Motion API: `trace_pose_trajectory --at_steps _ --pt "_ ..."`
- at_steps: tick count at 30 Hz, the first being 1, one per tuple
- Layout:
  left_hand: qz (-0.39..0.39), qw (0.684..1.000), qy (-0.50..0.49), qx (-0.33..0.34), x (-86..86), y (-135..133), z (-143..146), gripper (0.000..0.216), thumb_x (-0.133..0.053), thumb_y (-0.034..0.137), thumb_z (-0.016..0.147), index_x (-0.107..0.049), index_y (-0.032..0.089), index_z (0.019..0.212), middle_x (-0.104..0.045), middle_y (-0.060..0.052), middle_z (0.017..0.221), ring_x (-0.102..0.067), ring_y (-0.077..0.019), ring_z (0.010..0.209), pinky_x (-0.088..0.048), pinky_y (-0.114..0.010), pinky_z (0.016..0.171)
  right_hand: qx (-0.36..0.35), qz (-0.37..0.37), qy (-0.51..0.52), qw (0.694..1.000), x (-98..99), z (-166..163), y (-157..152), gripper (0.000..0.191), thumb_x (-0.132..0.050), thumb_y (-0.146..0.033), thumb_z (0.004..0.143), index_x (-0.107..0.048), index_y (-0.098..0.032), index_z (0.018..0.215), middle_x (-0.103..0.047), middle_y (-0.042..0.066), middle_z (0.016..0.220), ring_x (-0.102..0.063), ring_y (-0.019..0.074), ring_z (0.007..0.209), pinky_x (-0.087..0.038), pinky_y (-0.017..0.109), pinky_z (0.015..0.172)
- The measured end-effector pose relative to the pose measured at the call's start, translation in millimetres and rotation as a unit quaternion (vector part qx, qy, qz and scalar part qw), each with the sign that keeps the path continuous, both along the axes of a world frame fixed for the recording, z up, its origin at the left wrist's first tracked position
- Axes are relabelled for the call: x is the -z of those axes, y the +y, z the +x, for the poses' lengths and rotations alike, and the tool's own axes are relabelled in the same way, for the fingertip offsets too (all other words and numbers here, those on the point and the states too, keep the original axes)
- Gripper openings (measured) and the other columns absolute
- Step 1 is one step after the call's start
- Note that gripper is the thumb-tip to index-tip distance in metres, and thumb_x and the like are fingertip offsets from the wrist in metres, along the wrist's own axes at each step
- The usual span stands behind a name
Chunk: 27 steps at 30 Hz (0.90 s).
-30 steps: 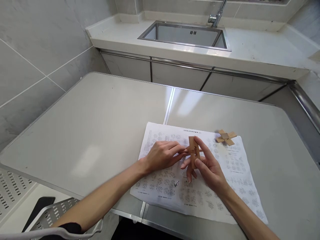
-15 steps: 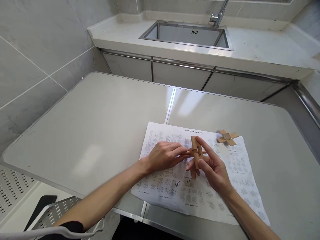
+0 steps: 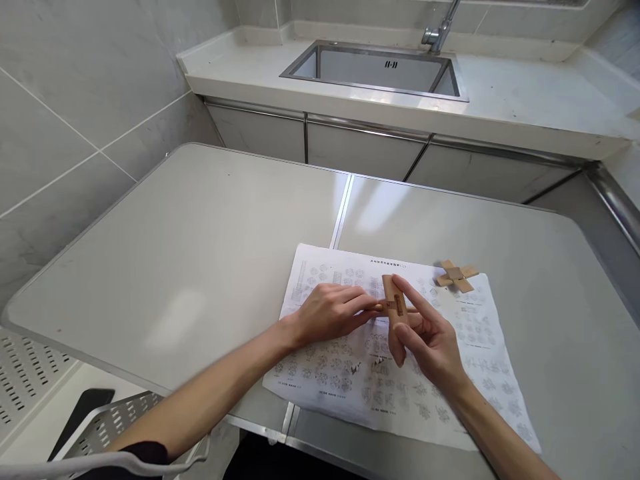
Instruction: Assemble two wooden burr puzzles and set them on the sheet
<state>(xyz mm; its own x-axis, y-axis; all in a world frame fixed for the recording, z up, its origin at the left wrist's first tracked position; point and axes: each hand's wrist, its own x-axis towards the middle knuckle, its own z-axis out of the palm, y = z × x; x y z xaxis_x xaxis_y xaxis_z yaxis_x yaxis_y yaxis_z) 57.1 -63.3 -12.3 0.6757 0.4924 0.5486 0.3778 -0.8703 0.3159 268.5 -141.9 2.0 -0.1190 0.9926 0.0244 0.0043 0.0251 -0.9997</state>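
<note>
My right hand (image 3: pixel 431 337) is closed on a slotted wooden puzzle piece (image 3: pixel 389 288), thumb at its near end and index finger at its far end. Other right fingers curl underneath it, and one fingertip shows below the near end. A second wooden piece lies crosswise against the slotted one, and my left hand (image 3: pixel 337 312) pinches its left end between thumb and fingers. Much of this crosswise piece is hidden by my fingers. Both hands are just above a printed sheet (image 3: pixel 350 400) covered with small puzzle diagrams.
A cross-shaped assembly of wooden pieces (image 3: pixel 456 275) rests at the sheet's far right corner. The folding table (image 3: pixel 225 220) has a metal seam across it. Behind it stands a counter with a sink (image 3: pixel 375 67) and a faucet (image 3: pixel 437 35). A dark phone-like object (image 3: pixel 83 417) lies at lower left.
The right-hand fingers that were spread beneath the wooden pieces have curled in behind them. The slot, which showed light through it, now looks darker and filled. My left hand has barely moved.
</note>
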Motion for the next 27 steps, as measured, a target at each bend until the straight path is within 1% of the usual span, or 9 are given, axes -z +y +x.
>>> trace_pose_trajectory --at_steps 5,8,12,19,23,27 --pt "0.013 1.000 -0.006 0.002 1.5 0.0 0.6 0.018 -0.058 0.029 0.109 -0.070 0.018 0.102 -0.079 0.000 0.087 -0.075 -0.0127 0.071 -0.056 -0.024 0.061 0.014 -0.013 0.008 1.000 -4.5 -1.1 -2.9 0.074 -0.076 -0.040 0.098 -0.046 -0.022 0.164 -0.062 -0.006 0.051 -0.054 0.0164 0.043 -0.051 0.030 0.047" --pt "0.020 1.000 -0.004 0.001 1.8 -0.4 1.3 0.017 -0.058 0.029 0.109 -0.070 0.018 0.102 -0.078 0.001 0.085 -0.074 -0.0118 0.068 -0.056 -0.024 0.060 0.016 -0.026 0.018 0.999 -6.4 -1.1 -3.8 0.075 -0.077 -0.038 0.098 -0.046 -0.021 0.164 -0.062 -0.006 0.051 -0.052 0.0156 0.041 -0.047 0.029 0.043" --pt "0.029 0.999 -0.016 0.000 1.9 -1.1 1.8 0.014 -0.061 0.028 0.107 -0.070 0.018 0.102 -0.077 0.002 0.084 -0.072 -0.0112 0.066 -0.054 -0.024 0.057 0.014 -0.025 0.019 0.999 -7.4 -1.1 -4.1 0.073 -0.076 -0.035 0.097 -0.048 -0.022 0.163 -0.061 -0.007 0.051 -0.051 0.0153 0.041 -0.045 0.028 0.043" --pt "0.020 1.000 -0.007 -0.002 1.9 -2.9 2.7 0.015 -0.060 0.028 0.106 -0.070 0.019 0.099 -0.078 0.000 0.086 -0.074 -0.0111 0.069 -0.053 -0.023 0.059 0.016 -0.011 -0.035 0.999 -9.8 -0.4 -5.4 0.066 -0.072 -0.031 0.098 -0.051 -0.021 0.160 -0.057 -0.008 0.050 -0.050 0.0147 0.040 -0.045 0.028 0.043" --pt "0.030 0.999 -0.020 -0.003 1.8 -2.5 2.6 0.014 -0.061 0.028 0.106 -0.070 0.019 0.098 -0.078 0.001 0.084 -0.073 -0.0110 0.066 -0.053 -0.024 0.058 0.021 -0.023 -0.016 0.999 -10.3 -0.9 -4.3 0.067 -0.072 -0.031 0.098 -0.050 -0.021 0.161 -0.059 -0.008 0.050 -0.049 0.0145 0.040 -0.044 0.027 0.042" --pt "0.024 1.000 -0.010 -0.004 2.7 -2.1 1.9 0.016 -0.061 0.029 0.106 -0.070 0.019 0.098 -0.075 0.002 0.081 -0.071 -0.0109 0.065 -0.052 -0.024 0.057 0.016 -0.027 0.001 1.000 -8.2 -0.1 -2.2 0.071 -0.074 -0.037 0.098 -0.048 -0.021 0.163 -0.059 -0.007 0.050 -0.051 0.0150 0.041 -0.047 0.029 0.044"
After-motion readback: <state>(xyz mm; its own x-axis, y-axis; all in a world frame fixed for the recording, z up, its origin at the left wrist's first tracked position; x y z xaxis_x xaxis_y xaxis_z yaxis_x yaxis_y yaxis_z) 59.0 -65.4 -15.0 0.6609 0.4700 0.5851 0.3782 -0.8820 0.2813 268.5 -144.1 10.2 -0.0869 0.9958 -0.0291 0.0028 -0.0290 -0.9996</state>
